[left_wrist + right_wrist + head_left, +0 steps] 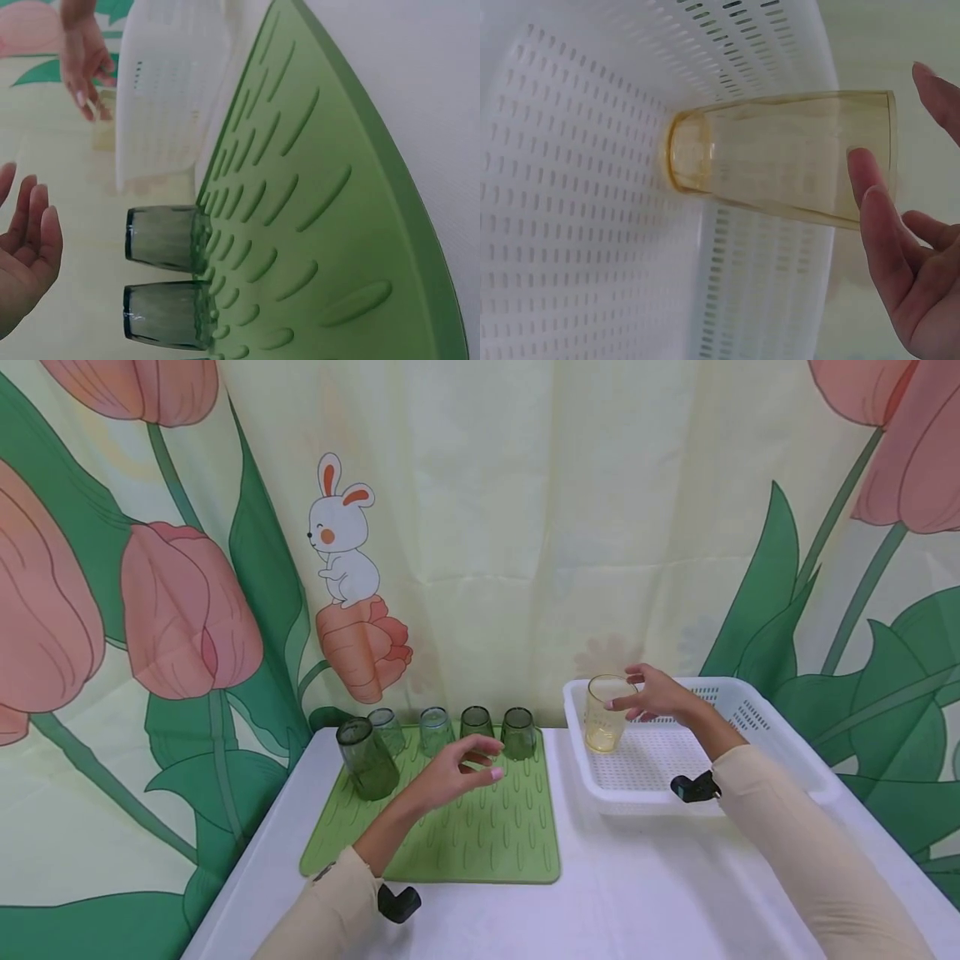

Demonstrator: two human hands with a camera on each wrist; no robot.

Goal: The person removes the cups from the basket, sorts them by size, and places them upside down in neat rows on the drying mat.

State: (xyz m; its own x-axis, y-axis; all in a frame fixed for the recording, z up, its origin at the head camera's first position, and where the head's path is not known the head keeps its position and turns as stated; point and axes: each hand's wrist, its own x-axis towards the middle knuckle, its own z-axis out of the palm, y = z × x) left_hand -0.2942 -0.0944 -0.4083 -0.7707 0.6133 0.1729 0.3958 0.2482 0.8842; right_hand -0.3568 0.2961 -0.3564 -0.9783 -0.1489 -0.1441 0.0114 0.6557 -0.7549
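In the head view, a tall amber glass (604, 727) stands upright inside the left end of a white plastic basket (660, 806). My right hand (658, 695) is at its rim with fingers spread. The right wrist view shows fingers overlapping the amber glass (780, 157) near the rim, with the thumb apart from it; contact is unclear. Over the green drying mat (480, 852) my left hand (456, 774) hovers, fingers loosely bent, holding nothing. Nearest to it are two short dark glasses (519, 735) at the mat's back edge.
A tall dark green glass (367, 760) stands at the mat's left side. Two pale bluish glasses (435, 732) line the back edge beside the dark ones. A white cloth (622, 885) covers the table, and a printed curtain (480, 527) hangs close behind.
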